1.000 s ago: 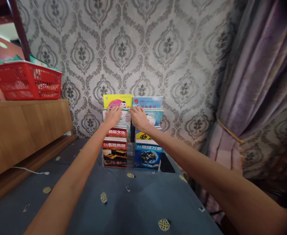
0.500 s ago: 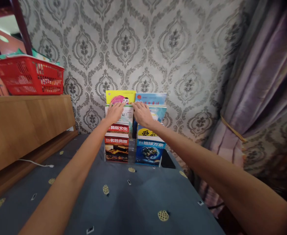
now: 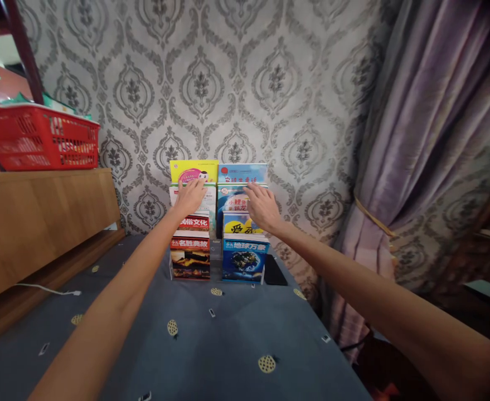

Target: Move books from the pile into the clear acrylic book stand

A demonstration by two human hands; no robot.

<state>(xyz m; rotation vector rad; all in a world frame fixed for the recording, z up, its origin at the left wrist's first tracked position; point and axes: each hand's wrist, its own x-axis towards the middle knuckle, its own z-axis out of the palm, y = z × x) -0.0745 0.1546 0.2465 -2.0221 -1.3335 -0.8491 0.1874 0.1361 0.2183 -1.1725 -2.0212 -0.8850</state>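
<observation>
A tiered clear rack of books (image 3: 217, 262) stands against the patterned wall on the blue cloth. My left hand (image 3: 190, 196) rests flat on the white book in the left column, just under the yellow book (image 3: 193, 170). My right hand (image 3: 262, 206) lies with spread fingers on the light-blue book (image 3: 232, 200) in the right column, below the blue-topped book (image 3: 242, 171). Lower tiers show a red-titled book (image 3: 190, 257) and an Earth-cover book (image 3: 245, 259). Neither hand grips anything.
A red plastic basket (image 3: 39, 139) with papers sits on the wooden headboard ledge (image 3: 44, 217) at left. A white cable (image 3: 46, 289) lies on the blue cloth (image 3: 211, 345). A black phone (image 3: 275, 270) lies right of the rack. Purple curtain (image 3: 420, 139) hangs at right.
My right hand has slid from the middle of the rack to the right, onto the right column's light-blue book. The left hand stays on the left column. The view shifted slightly.
</observation>
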